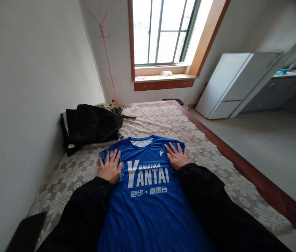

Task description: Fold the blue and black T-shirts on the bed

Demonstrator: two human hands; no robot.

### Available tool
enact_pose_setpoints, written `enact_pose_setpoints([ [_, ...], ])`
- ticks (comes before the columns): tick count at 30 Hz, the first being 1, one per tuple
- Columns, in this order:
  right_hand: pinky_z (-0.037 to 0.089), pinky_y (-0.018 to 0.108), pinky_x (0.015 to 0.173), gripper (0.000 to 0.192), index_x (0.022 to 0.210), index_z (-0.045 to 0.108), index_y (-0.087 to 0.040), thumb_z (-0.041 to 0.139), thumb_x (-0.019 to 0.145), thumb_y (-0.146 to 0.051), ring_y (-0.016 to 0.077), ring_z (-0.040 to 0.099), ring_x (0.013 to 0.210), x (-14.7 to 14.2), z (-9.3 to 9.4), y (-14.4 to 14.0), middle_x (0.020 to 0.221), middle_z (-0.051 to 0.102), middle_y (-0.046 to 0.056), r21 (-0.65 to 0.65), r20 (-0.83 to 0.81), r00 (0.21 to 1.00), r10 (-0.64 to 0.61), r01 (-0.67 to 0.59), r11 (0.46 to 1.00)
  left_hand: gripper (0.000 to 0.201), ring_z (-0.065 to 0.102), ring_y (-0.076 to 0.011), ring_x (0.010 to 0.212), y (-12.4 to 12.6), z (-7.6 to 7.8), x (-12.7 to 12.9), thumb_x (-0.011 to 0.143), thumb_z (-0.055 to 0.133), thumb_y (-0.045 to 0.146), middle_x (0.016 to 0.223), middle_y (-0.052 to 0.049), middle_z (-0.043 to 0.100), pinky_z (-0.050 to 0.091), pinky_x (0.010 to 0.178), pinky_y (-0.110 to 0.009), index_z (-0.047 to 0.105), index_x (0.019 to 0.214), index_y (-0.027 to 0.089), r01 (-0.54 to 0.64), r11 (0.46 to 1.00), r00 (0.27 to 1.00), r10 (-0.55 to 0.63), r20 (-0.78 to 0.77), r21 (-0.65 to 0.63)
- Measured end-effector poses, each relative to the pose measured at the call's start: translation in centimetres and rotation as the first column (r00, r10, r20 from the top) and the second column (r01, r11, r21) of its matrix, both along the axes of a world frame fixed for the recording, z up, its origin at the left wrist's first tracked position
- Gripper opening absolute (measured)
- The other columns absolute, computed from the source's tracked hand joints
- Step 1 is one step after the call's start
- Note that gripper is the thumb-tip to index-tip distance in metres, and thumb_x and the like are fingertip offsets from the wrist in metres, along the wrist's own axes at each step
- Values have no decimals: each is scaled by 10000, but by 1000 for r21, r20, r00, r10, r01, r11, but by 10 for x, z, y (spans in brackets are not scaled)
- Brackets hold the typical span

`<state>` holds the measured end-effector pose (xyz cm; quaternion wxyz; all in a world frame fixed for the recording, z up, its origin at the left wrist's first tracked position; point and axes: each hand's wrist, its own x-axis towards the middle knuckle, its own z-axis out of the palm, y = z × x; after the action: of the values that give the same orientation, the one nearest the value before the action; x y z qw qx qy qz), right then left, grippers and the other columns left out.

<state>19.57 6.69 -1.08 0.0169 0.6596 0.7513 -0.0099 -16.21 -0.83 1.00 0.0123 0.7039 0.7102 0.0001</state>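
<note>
One blue T-shirt [148,196] lies flat, front up, on the bed in front of me, its collar pointing toward the window. White lettering runs across the chest, reading "MARATHON YANTAI", with a line of Chinese characters beneath. My left hand [110,168] lies flat and spread wide on the shirt's left shoulder, fingers fanned, holding nothing. My right hand [176,156] lies the same way on the other shoulder, palm down and open, also gripping nothing. Both my arms are in black sleeves.

The shirt rests on one bedspread [216,147] patterned with pale flowers, which covers the mattress; a reddish-brown wooden edge runs along its right side. Just beyond my left hand, near the wall, sits one heap of black clothes [92,126] with an olive piece behind it.

Further off, one pink coat stand [105,45] is in the corner beside one window [163,31]. One white bundle [166,73] lies on the sill. One white fridge [231,84] stands at the right.
</note>
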Motion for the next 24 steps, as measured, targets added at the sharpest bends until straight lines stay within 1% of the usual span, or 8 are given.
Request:
enact_pose_setpoints([
  [10, 144, 732, 1196, 609, 1629, 183, -393, 248, 1025, -431, 377, 74, 1572, 0, -1, 1, 1720, 127, -78, -2, 12, 1000, 3, -3, 1000, 640, 59, -376, 1569, -2, 3, 1, 1028, 267, 462, 1700, -1, 169, 71, 1187, -752, 189, 1635, 275, 7, 1000, 1000, -7, 22, -13],
  [17, 148, 752, 1185, 608, 1629, 181, -387, 233, 1024, -420, 383, 77, 1570, 0, -1, 0, 1719, 135, -76, 3, 9, 1000, 8, -8, 1000, 641, 52, -372, 1569, -2, 5, 1, 1027, 264, 474, 1700, 29, 147, 53, 1185, -758, 192, 1634, 283, 0, 1000, 1000, 0, 24, -23],
  [24, 138, 741, 1194, 606, 1628, 199, -385, 233, 1025, -428, 383, 85, 1570, 0, -2, 1, 1717, 133, -85, 6, 2, 1000, 4, -4, 1000, 644, 43, -372, 1570, -3, 6, 2, 1027, 259, 477, 1704, 8, 151, 61, 1183, -758, 185, 1636, 281, 1, 1000, 1000, 0, 20, -30],
])
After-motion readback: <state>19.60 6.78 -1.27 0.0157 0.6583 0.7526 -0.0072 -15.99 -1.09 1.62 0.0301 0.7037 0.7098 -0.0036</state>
